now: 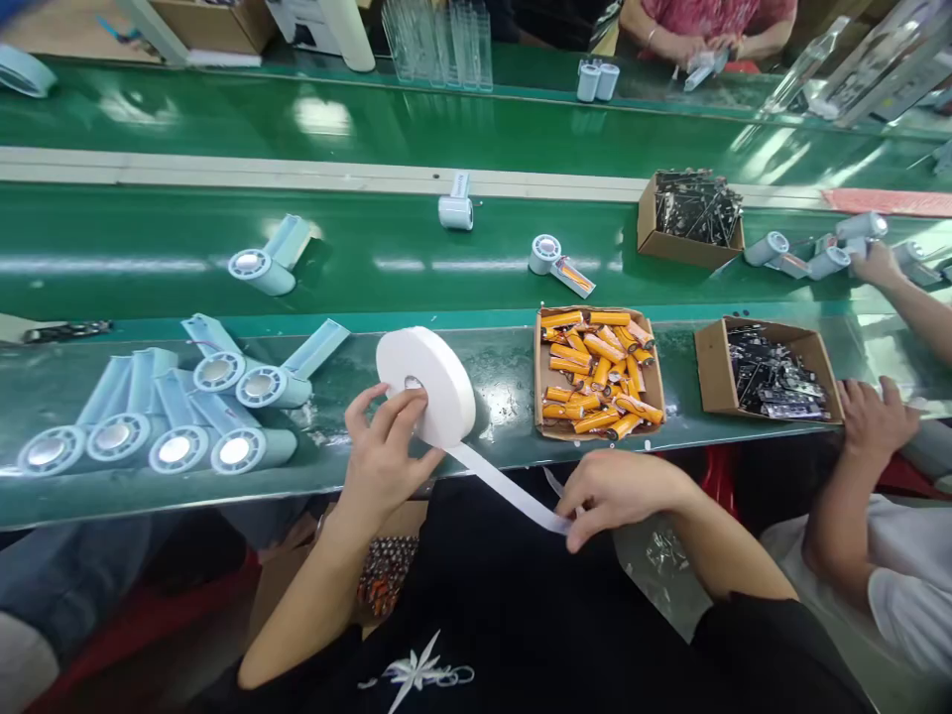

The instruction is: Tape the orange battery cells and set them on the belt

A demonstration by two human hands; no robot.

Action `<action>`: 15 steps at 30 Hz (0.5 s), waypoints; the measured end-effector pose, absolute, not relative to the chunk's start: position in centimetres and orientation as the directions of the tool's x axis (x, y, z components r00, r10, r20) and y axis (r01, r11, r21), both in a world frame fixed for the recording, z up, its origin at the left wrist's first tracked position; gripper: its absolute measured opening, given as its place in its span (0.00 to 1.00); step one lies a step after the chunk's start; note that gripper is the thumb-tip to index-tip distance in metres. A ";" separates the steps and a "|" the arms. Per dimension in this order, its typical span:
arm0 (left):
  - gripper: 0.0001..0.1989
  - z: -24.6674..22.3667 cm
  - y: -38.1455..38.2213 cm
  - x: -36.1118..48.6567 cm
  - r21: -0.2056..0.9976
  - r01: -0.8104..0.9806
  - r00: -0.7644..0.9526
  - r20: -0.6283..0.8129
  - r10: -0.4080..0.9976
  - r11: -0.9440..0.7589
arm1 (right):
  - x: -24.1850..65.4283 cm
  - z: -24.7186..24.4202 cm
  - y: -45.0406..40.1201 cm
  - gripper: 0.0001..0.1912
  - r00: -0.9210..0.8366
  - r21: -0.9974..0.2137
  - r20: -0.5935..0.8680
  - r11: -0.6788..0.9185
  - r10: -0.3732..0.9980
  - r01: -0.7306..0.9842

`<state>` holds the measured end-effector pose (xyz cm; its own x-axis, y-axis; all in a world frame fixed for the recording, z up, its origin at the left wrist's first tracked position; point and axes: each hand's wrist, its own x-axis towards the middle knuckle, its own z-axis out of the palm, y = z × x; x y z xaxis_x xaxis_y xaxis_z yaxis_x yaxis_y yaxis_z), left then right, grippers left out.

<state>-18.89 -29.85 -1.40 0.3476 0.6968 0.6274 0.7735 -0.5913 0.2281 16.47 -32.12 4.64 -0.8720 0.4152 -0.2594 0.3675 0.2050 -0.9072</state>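
A thick roll of white tape (438, 382) stands near the bench's front edge. My left hand (388, 446) grips it from the near left, fingertips at its core. From its lower side a white strip (510, 488) runs down to the right. My right hand (614, 491) pinches the end of that strip between thumb and fingers, over my lap. Just beyond my right hand sits a cardboard box of orange battery cells (599, 375) with wires. Left of the roll lie several light-blue fan housings (249, 448), round heads toward me.
Boxes of dark small parts (695, 213) (777, 372) stand to the right. A co-worker's hand (878, 412) rests by the nearer one. More fan units (268, 260) lie on the green belt (357, 238). Another person works across the line. Under the bench is a carton of small parts (387, 573).
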 end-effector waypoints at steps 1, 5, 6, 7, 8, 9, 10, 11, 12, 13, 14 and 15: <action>0.34 -1.3 -29.9 -18.8 0.245 0.776 0.318 0.644 0.695 -0.582 | 17.4 5.3 -31.0 0.21 -0.809 -0.870 -0.270 0.228 0.522 0.437; 0.35 -0.7 -30.0 -18.0 0.293 0.763 0.233 0.706 0.669 -0.576 | 20.6 6.1 -25.0 0.19 -0.217 -0.547 0.004 0.184 0.976 0.817; 0.35 -0.5 -30.1 -17.7 0.298 0.756 0.230 0.712 0.663 -0.583 | 21.0 5.8 -23.5 0.19 -0.122 -0.450 0.084 0.147 0.989 0.881; 0.35 -0.3 -30.1 -17.4 0.300 0.747 0.236 0.715 0.659 -0.593 | 21.2 5.4 -22.2 0.18 -0.085 -0.363 0.125 0.125 0.989 0.923; 0.35 -0.2 -30.1 -17.0 0.302 0.736 0.248 0.714 0.655 -0.606 | 21.3 4.8 -21.1 0.18 -0.084 -0.290 0.128 0.119 0.988 0.950; 0.35 -0.2 -30.1 -16.6 0.304 0.723 0.263 0.710 0.654 -0.620 | 21.1 4.3 -20.2 0.18 -0.096 -0.229 0.110 0.120 0.989 0.966; 0.36 -0.2 -30.1 -16.3 0.308 0.710 0.278 0.703 0.654 -0.633 | 20.9 3.8 -19.6 0.18 -0.105 -0.175 0.091 0.120 0.990 0.977; 0.36 -0.2 -30.2 -15.9 0.316 0.697 0.291 0.695 0.657 -0.643 | 20.6 3.4 -19.2 0.18 -0.106 -0.125 0.082 0.116 0.991 0.985; 0.36 -0.2 -30.2 -15.4 0.326 0.684 0.305 0.684 0.662 -0.652 | 20.2 3.1 -18.9 0.18 -0.103 -0.082 0.081 0.110 0.991 0.991; 0.37 -0.3 -30.3 -15.0 0.338 0.670 0.320 0.672 0.668 -0.661 | 19.9 2.9 -18.8 0.18 -0.100 -0.047 0.084 0.104 0.991 0.993; 0.38 -0.4 -30.3 -14.5 0.350 0.655 0.334 0.660 0.672 -0.669 | 19.6 2.9 -18.8 0.18 -0.100 -0.021 0.086 0.102 0.991 0.995; 0.38 -0.4 -30.3 -14.0 0.361 0.640 0.349 0.650 0.675 -0.678 | 19.4 2.9 -18.9 0.17 -0.105 -0.003 0.084 0.105 0.991 0.994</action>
<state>-13.97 -30.32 -0.43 0.3494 0.6752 0.6496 0.6402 -0.6783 0.3606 19.44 -18.89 2.88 -0.1045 0.9910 0.0837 0.9945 0.1051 -0.0029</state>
